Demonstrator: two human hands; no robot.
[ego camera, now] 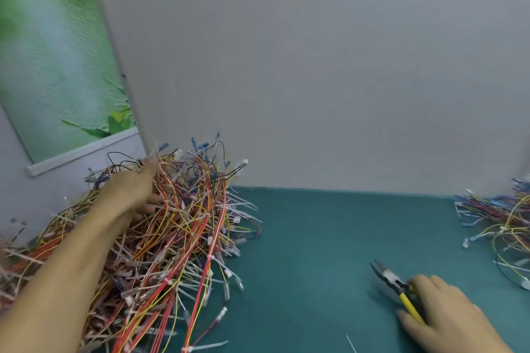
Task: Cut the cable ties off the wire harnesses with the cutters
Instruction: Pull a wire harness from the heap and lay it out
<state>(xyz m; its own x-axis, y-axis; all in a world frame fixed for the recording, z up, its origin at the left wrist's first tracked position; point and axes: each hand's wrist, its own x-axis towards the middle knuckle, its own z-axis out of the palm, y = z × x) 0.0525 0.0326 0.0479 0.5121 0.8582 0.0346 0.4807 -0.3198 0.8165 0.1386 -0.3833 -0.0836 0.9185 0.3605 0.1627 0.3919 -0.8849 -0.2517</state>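
My left fingers (150, 206) are pushed into the big pile of wires (177, 238) on the left side of the green bench (309, 252), and they curl round a bunch of them. My right fingers (430, 284) hold the cutters (391, 278) by the yellow handles, down by the bench. A small pile of wires (502, 221) lies near on the right.

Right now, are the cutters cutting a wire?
No, the cutters sit in the right hand over the mat, well apart from the wire pile.

Grey wall (329, 66), teal tabletop (315, 238)
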